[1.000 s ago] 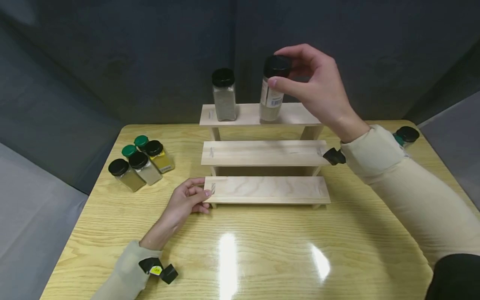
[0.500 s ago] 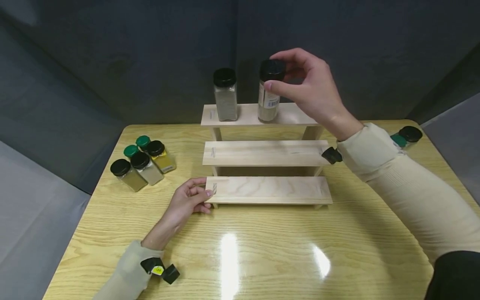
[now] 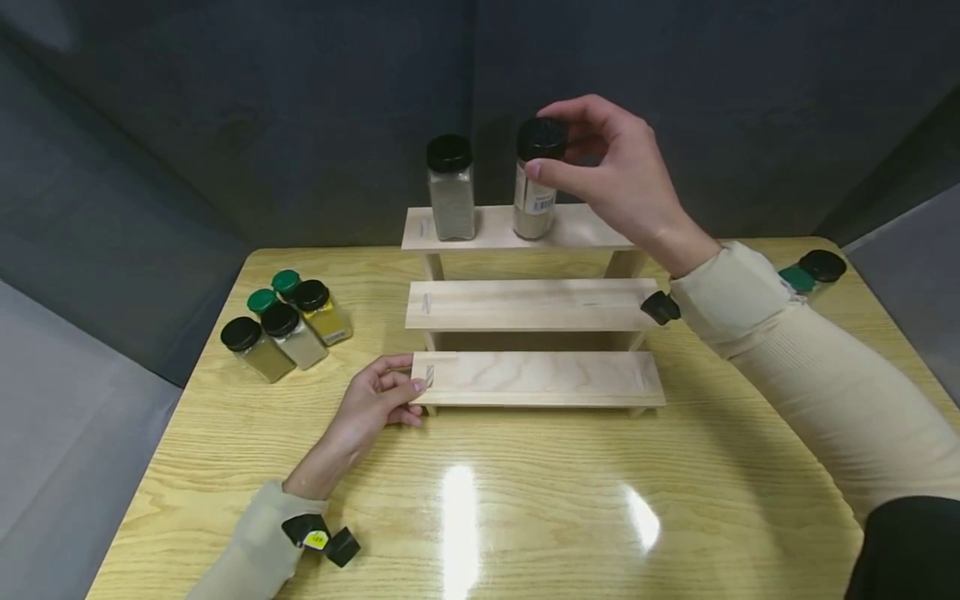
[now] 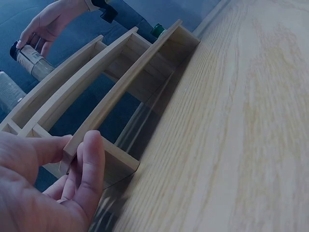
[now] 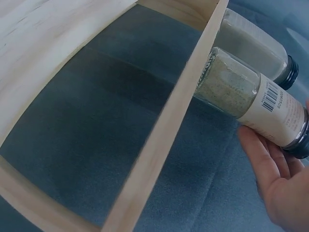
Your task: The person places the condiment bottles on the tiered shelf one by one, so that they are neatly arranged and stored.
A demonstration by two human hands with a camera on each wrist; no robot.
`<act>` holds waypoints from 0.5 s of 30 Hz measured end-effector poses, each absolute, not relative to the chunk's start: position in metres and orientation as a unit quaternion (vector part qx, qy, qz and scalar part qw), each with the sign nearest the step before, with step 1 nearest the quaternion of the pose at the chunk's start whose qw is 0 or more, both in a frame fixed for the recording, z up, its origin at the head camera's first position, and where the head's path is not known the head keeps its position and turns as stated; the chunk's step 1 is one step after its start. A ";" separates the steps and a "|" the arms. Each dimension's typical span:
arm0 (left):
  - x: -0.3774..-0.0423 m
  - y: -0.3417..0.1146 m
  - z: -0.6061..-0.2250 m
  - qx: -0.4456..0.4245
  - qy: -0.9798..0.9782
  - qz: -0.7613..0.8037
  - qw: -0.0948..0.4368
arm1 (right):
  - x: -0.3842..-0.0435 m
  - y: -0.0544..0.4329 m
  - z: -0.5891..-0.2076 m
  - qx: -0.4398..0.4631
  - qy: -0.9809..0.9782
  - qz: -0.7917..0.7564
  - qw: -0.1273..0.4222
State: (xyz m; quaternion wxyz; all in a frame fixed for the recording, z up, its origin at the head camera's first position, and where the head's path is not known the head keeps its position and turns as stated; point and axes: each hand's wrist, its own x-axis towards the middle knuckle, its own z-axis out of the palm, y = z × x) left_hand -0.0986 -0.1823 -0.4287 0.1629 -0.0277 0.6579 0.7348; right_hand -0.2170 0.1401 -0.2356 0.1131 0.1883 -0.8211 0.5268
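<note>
My right hand grips a round glass spice jar by its black lid, thumb in front and fingers behind. The jar stands upright at the top step of a three-step wooden shelf; a barcode label shows on it in the right wrist view. To its left on that step is a square spice jar with a black lid and greyish contents. My left hand pinches the left end of the lowest step, thumb on top and fingers underneath, as the left wrist view also shows.
On the table's left lies a group of spice jars, some with black lids and some with green. More jars are at the far right, partly behind the right sleeve. Dark cloth hangs behind the table.
My right hand has brought the round jar slightly left and down onto the top step, closer to the square jar. The left hand keeps its hold on the lowest step.
</note>
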 end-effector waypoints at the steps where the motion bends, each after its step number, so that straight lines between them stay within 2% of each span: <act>1: -0.098 -0.182 -0.429 -0.027 0.658 0.735 0.163 | -0.217 0.140 -0.236 0.189 -0.821 0.526 0.113; 15: -0.098 -0.183 -0.428 -0.024 0.659 0.734 0.165 | -0.217 0.139 -0.238 0.185 -0.823 0.527 0.103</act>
